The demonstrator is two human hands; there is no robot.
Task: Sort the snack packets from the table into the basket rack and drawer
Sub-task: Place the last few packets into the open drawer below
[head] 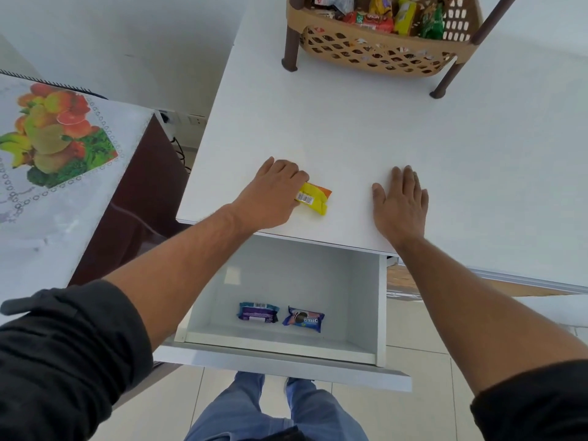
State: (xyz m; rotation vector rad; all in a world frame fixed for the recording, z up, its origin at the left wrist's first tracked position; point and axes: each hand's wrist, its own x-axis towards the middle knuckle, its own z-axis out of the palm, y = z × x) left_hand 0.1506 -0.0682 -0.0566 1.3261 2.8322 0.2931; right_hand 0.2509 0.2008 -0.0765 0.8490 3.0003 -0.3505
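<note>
Left hand (275, 189) fingers curled on yellow packet (315, 198) on table (350, 128), right hand (401, 205) flat, fingers spread, well right of packet, open drawer (286, 342) below, two packets inside, basket rack (381, 43) far beyond fingers

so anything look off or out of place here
Nothing stands out. One yellow packet is left on the table, under the left hand. The two packets in the open drawer lie flat, and nothing is spilled.
</note>
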